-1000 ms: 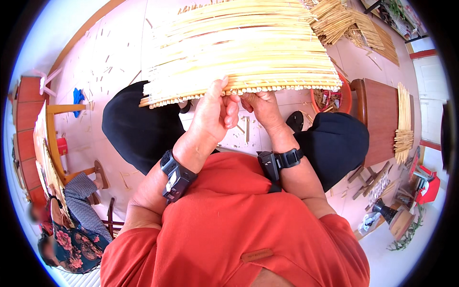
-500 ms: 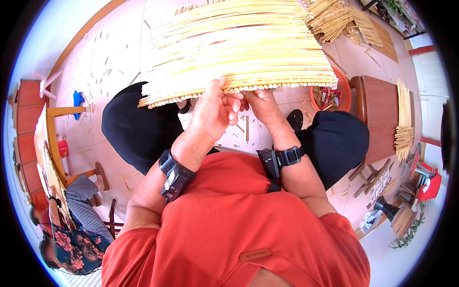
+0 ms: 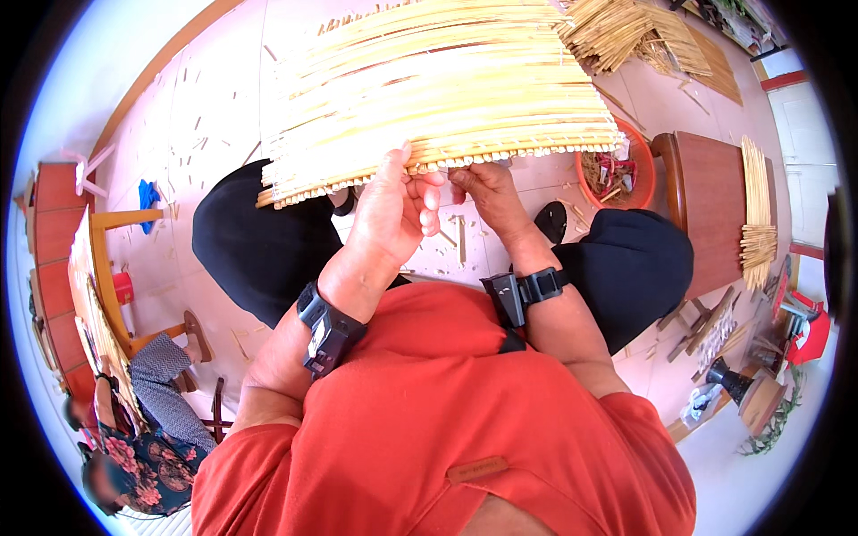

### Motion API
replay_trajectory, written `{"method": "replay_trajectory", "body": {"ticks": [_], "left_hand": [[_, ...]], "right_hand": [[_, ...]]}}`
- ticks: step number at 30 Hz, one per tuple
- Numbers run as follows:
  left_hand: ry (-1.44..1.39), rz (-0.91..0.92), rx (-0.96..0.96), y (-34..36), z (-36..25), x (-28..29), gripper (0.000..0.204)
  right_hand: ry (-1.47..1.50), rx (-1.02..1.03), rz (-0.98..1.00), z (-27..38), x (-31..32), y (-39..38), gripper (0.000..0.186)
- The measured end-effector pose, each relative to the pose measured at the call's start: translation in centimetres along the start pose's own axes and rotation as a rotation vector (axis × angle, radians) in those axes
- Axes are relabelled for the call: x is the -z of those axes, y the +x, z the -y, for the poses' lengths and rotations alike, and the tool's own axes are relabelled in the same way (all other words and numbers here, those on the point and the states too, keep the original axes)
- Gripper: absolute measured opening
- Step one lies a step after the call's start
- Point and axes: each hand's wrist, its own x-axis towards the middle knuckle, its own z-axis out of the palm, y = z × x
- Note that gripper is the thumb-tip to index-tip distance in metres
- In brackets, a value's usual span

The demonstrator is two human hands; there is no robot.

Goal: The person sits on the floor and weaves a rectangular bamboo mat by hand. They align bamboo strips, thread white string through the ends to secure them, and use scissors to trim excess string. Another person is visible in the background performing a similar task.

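Observation:
A mat of pale yellow stalks (image 3: 429,98), bound side by side with white thread, spreads out in front of me above my knees. My left hand (image 3: 393,205) grips its near edge, thumb on top and fingers curled beneath. Close by on the right, my right hand (image 3: 487,189) is at the underside of the same edge, its thumb and fingertips pinched together. Whatever lies between those fingertips is too small or hidden to make out. Both wrists carry black strapped devices.
An orange tub (image 3: 642,170) of scraps stands right of the mat. Bundled stalks (image 3: 612,34) lie beyond it, and more stalks (image 3: 757,210) rest on a brown wooden bench (image 3: 706,192). Stalk offcuts litter the tiled floor. A person in patterned clothes (image 3: 156,469) sits at far left.
The mat has tilted slightly, its right end shifting left and its left corner dipping. My right hand has moved a little left under the edge; my left hand keeps its grip.

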Motion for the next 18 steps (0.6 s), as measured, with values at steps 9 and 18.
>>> {"method": "replay_trajectory", "body": {"ticks": [9, 18], "left_hand": [[0.77, 0.152, -0.316, -3.2, -1.4, 2.7, 0.047], [1.9, -0.43, -1.554, 2.6, -3.0, 2.3, 0.05]], "right_hand": [[0.092, 0.049, 0.048, 1.6, 2.1, -0.4, 0.011], [0.203, 0.205, 0.073, 4.5, 1.4, 0.1, 0.016]]}}
